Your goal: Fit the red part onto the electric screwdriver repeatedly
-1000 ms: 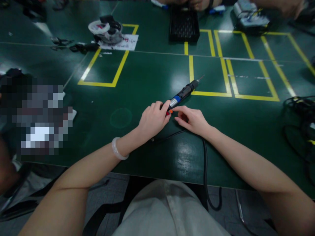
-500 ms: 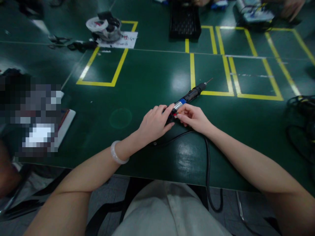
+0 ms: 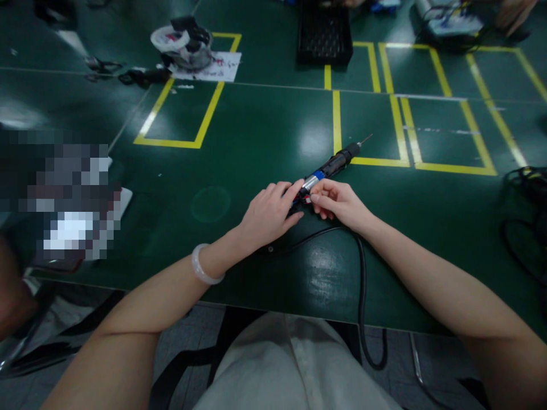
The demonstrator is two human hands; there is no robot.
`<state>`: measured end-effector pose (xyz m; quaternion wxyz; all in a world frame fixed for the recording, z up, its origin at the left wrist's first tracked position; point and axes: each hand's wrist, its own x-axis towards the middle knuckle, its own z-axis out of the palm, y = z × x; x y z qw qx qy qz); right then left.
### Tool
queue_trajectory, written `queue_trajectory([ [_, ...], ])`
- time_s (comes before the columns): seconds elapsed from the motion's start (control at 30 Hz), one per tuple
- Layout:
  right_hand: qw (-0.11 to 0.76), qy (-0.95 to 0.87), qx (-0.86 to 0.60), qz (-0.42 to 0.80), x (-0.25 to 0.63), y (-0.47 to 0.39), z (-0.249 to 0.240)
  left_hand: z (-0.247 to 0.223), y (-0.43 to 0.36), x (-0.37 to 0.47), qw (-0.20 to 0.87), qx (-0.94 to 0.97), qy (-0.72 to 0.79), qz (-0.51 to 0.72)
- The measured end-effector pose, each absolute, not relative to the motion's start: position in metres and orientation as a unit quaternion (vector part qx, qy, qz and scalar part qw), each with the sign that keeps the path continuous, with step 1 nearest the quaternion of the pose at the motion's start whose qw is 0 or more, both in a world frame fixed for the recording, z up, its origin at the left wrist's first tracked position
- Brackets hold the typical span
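Observation:
An electric screwdriver (image 3: 331, 166) lies slantwise on the green table, its thin bit pointing away to the upper right. Its body is black with a blue and silver section, and small wires show near the rear end. My left hand (image 3: 273, 210) is closed over that rear end, hiding much of it. Close beside it, my right hand (image 3: 335, 200) pinches at a small red-and-white part (image 3: 307, 199) by the wires; the exact kind is too small to make out. A black cable (image 3: 361, 273) runs below my right wrist and over the table's front edge.
Yellow tape outlines mark the table (image 3: 265, 125). A black tray (image 3: 325, 42) stands at the back, and a clear container (image 3: 188, 48) on white paper at the back left. Coiled cables (image 3: 527, 188) lie at the right edge. Another person's hand (image 3: 515, 16) shows at the upper right.
My right hand has shifted slightly to the right, and more of the red-and-white part shows between my hands. My left hand stays on the screwdriver.

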<state>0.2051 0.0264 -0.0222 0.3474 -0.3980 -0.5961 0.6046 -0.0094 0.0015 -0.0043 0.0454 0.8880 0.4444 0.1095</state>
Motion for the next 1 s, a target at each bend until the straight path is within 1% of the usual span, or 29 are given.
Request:
queue_trajectory([
  [0.6, 0.363, -0.631, -0.380, 0.571, 0.2025, 0.0200, -0.0181, -0.0042, 0.0034, -0.0143, 0.074, 0.891, 0.431, 0.122],
  [1.0, 0.357, -0.625, -0.374, 0.585, 0.2035, 0.0217, -0.0209, 0.0001, 0.0067, -0.0152, 0.116, 0.869, 0.421, 0.233],
])
